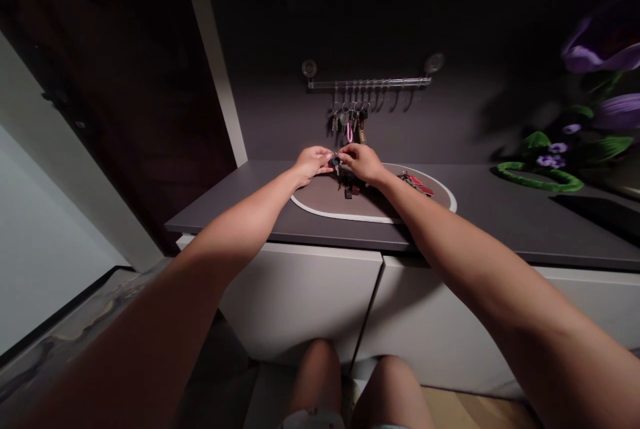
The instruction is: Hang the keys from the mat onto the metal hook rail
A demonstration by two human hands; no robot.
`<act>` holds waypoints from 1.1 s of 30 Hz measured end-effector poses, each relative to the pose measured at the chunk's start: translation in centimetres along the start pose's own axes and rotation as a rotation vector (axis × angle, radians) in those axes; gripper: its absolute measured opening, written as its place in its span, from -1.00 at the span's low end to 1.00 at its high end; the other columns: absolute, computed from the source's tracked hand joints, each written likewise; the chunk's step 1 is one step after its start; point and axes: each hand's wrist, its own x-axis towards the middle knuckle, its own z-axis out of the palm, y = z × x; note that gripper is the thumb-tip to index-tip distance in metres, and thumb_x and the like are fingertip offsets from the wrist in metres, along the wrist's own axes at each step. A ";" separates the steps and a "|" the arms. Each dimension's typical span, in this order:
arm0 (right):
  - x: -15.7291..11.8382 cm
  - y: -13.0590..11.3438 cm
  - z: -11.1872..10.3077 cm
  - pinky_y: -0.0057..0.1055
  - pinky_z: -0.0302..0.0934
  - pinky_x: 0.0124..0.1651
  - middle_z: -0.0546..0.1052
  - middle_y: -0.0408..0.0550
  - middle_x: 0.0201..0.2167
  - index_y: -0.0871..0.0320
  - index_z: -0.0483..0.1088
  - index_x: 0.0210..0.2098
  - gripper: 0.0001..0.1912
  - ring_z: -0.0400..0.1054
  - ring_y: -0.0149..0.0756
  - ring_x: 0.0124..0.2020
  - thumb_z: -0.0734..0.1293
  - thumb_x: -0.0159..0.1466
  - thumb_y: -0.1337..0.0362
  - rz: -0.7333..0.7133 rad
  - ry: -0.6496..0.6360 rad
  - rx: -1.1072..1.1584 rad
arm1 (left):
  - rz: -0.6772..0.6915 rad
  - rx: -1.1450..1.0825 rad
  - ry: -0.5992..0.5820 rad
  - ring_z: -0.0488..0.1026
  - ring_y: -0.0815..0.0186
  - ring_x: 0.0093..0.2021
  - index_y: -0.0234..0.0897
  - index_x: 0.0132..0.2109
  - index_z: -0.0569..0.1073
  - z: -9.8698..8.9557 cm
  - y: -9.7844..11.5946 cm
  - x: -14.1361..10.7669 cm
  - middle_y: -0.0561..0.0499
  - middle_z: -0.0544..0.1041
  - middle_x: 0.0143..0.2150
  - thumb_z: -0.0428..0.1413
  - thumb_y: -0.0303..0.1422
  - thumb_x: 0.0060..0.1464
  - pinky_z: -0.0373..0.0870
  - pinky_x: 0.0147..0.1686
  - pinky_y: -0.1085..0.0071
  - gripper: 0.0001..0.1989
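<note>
Both hands meet above the left part of an oval mat (pixel 330 210) with a white rim. My left hand (pixel 314 164) pinches a small bunch of keys (pixel 335 162) with a dark head from the left. From the right, my right hand (pixel 361 161) closes its fingers on the top of the same bunch. Beneath the hands, small dark and reddish items (pixel 351 192) lie on the mat. More keys with red tags (pixel 416 184) rest on the mat, right of my right wrist. Behind, several key sets (pixel 350 119) hang from a clear rail (pixel 370 83).
The dark grey counter (pixel 490 222) runs above white cabinet doors (pixel 310 296). Purple flowers (pixel 550 159) with a green ring-shaped base (pixel 540 179) stand at the right, near a flat black object (pixel 600 216). A dark door (pixel 115 82) is at the left.
</note>
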 end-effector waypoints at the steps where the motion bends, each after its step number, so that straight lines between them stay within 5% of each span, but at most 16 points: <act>1: 0.0 0.1 0.1 -0.46 0.19 -0.20 0.51 -0.02 -0.36 0.27 0.44 -0.25 -0.76 0.33 -0.42 -0.37 0.25 0.17 0.26 0.005 0.001 0.039 | 0.001 0.003 -0.001 0.39 0.52 -0.42 -0.39 -0.34 0.35 0.0 0.0 0.0 0.05 0.42 -0.43 0.03 -0.52 0.06 0.40 -0.14 0.28 -0.98; 33: 0.2 1.6 0.0 -0.48 0.21 -0.30 0.37 -0.20 -0.54 0.22 0.32 -0.43 -0.86 0.22 -0.50 -0.50 0.26 0.07 0.25 0.106 0.115 0.489 | 0.095 0.047 -0.055 0.41 0.51 -0.46 -0.38 -0.21 0.34 0.5 0.1 0.2 0.03 0.46 -0.41 0.03 -0.47 0.06 0.38 -0.40 0.53 -0.89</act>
